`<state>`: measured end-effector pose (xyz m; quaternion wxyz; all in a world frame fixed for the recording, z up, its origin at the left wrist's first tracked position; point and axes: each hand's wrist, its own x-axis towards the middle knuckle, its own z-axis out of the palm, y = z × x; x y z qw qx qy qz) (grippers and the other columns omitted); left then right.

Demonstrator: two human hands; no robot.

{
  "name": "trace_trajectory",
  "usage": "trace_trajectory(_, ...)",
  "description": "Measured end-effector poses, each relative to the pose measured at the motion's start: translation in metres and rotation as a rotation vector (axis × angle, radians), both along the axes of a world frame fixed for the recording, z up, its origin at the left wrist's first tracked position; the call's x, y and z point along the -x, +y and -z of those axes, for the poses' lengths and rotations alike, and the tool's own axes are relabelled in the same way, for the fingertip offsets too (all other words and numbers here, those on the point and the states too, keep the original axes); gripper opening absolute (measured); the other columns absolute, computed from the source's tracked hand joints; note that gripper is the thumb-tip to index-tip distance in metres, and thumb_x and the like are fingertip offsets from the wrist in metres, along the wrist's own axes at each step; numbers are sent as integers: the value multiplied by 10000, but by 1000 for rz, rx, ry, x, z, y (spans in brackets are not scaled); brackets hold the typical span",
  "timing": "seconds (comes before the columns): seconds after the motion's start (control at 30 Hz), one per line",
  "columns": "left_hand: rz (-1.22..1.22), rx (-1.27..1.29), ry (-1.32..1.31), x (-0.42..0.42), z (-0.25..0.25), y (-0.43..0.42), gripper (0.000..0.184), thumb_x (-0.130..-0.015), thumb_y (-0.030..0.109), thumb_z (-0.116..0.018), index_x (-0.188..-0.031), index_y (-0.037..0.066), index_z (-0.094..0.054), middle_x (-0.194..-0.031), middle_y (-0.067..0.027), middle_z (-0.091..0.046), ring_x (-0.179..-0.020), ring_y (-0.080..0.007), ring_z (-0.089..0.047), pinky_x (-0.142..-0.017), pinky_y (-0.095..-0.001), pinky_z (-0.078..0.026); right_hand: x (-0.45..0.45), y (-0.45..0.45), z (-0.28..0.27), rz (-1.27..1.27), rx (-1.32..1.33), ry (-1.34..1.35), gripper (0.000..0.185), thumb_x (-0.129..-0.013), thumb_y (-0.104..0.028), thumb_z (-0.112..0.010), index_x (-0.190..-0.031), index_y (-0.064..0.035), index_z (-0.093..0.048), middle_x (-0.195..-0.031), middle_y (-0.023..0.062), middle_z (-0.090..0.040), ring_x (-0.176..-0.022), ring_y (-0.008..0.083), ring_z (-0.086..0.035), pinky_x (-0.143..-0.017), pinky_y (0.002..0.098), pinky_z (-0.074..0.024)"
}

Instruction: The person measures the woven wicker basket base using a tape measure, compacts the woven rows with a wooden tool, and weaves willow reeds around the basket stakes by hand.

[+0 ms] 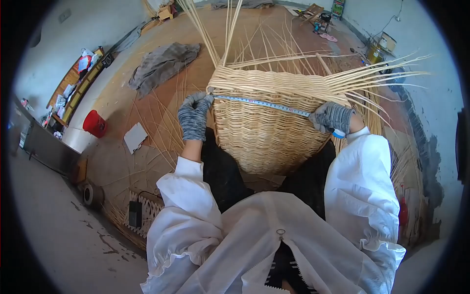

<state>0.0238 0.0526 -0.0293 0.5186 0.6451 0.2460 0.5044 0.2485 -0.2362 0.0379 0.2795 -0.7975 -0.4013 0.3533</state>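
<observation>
L hand (194,115), grey-gloved, ctr-left of frame: fingers bent, thumb & fingertips pinched together on the end of the tape measure (264,103), right at the basket's upper L edge. R hand (335,117), also grey-gloved, right of ctr: closed round the other end of the tape, knuckles up, a bit of blue & white showing under the palm. Tape runs btwn the two, pulled approx. straight, sloping slightly down to the R across the upper wall of the woven basket (274,132). Basket sits upper ctr, btwn the knees of black trousers (223,169), w/ loose reeds (379,81) fanning off its upper R corner & more sticking up top L. White sleeves (364,166) come in from the bottom of frame. Further out: grey cloth (164,66) crumpled on the floor (205,24), upper L; red bucket (94,124) mid-L, w/ a white sheet (135,137) near it; pink slippers (328,37) far off, upper R.
</observation>
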Motion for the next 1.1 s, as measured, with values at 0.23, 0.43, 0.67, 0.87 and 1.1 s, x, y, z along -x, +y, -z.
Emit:
trace_trajectory(0.23, -25, -38, 80, 2, -4, -1, 177, -763, 58, -687, -911, -16, -627, -841, -41, -625, -732, -108, -551, -713, -226, -452, -56, -58, 10, -210, -292, 185, 84, -771, -86, -617, -794, -9, -640, -692, 49, -614, -566, 123, -577, -525, 220, -464)
trace_trajectory(0.43, -26, -78, -39, -1, 6, -14, 219, -799, 41, -643, -996, -47, -608, -944, -83, -624, -851, -130, -563, -787, -246, -458, -74, -71, 70, 218, -742, 757, 129, -808, -115, -583, -789, 5, -627, -668, 48, -598, -533, 109, -548, -498, 203, -433)
trace_trajectory(0.67, -127, -447, 106, 3, 8, -2, 211, -882, 105, -528, -1025, -29, -608, -992, -139, -628, -952, -205, -569, -844, -311, -437, -53, -53, 37, -150, -417, 90, 145, -799, -129, -608, -808, 11, -644, -697, 66, -622, -557, 124, -564, -515, 223, -455)
trace_trajectory(0.87, -93, -433, 200, 3, -6, 5, 182, -853, 120, -582, -958, -8, -659, -809, -44, -643, -662, -92, -536, -596, -221, -434, -74, -94, 31, -156, -493, 135, 193, -798, -178, -593, -839, -6, -671, -714, 80, -637, -620, 154, -594, -555, 266, -482)
trace_trajectory(1.1, -71, -323, 190, 8, 20, 50, 247, -834, 138, -623, -1009, -34, -639, -802, -28, -636, -647, -68, -513, -570, -203, -415, -89, -145, 5, 74, -186, -679, 158, -798, -104, -542, -873, -21, -655, -832, 93, -647, -664, 194, -602, -622, 323, -490)
